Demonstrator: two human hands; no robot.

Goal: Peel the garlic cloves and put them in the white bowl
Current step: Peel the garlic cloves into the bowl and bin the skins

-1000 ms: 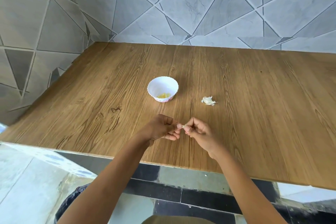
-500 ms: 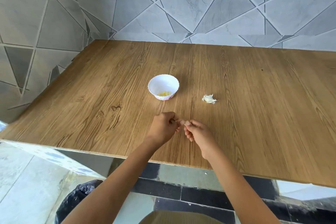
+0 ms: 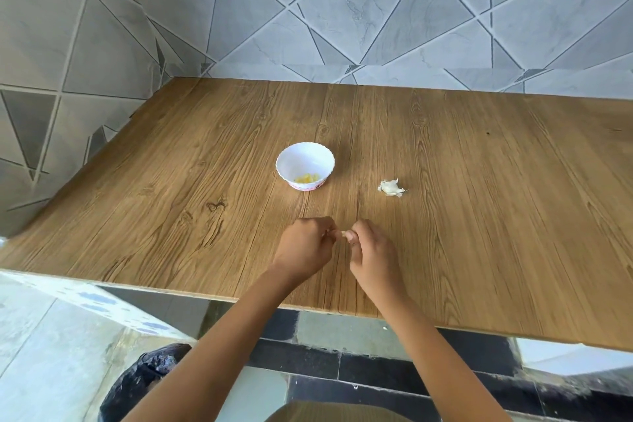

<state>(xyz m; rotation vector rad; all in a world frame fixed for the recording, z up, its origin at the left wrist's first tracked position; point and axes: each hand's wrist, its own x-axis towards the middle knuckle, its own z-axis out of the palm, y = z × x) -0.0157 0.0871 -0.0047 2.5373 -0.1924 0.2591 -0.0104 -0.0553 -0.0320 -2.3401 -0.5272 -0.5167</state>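
Observation:
My left hand and my right hand meet over the wooden table, just in from its near edge. Their fingertips pinch a small pale garlic clove between them; most of the clove is hidden by the fingers. Farther back stands the white bowl with a pink foot, holding a few yellowish peeled cloves. To the right of the bowl lies a whitish piece of garlic with papery skin.
Grey tiled walls close the table at the back and left. Below the table's near edge, at the lower left, a black bin bag sits on the floor.
Both hands have shifted slightly away from the table's near edge, toward the bowl, still pinching the clove. The bowl and the loose garlic have not moved.

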